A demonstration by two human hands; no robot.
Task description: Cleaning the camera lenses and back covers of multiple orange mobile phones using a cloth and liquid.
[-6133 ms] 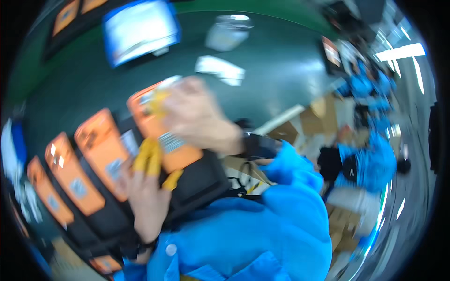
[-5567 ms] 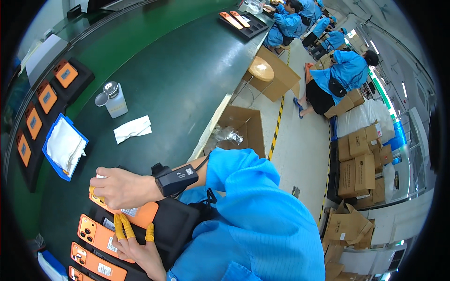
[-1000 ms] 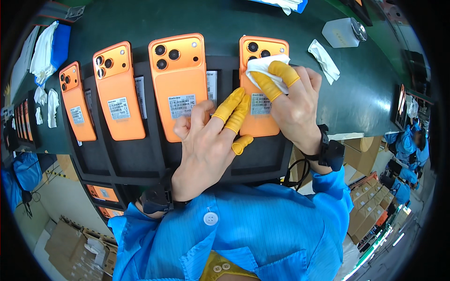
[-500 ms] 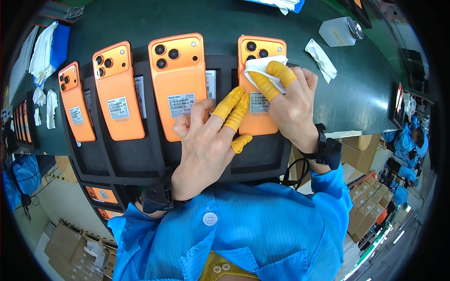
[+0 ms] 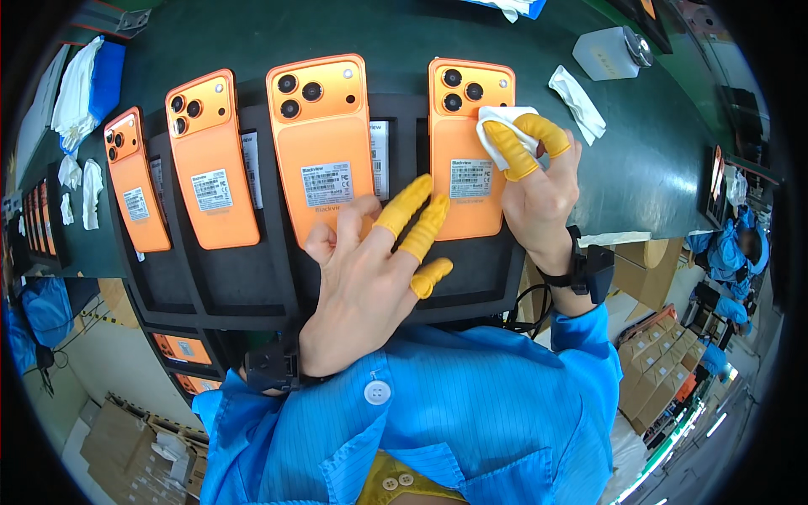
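Under my right hand (image 5: 543, 181) lies an orange smartphone (image 5: 461, 220), back up, with three black lenses and a white label. Yellow finger cots cover some fingertips on both hands. The right fingers press a folded white wipe (image 5: 495, 126) on that phone's upper right part, below the cameras. My left hand (image 5: 362, 278) is spread between this phone and a second orange smartphone (image 5: 320, 139), holding nothing; its cot-covered fingers reach toward the first phone's left edge. Two more orange smartphones (image 5: 217, 156) (image 5: 136, 181) lie to the left in the black tray (image 5: 240, 290).
A white bottle (image 5: 608, 55) with a metal cap stands at the back right, beside a crumpled white wipe (image 5: 577, 103). At the left, a blue box of wipes (image 5: 103, 84) sits near loose wipes (image 5: 91, 194). More orange phones (image 5: 182, 348) show below the tray. Co-workers in blue (image 5: 736, 252) are far right.
My right hand has slid the wipe rightward across the phone, uncovering the lenses and label. My left hand has moved slightly down and left, away from the phone's edge.
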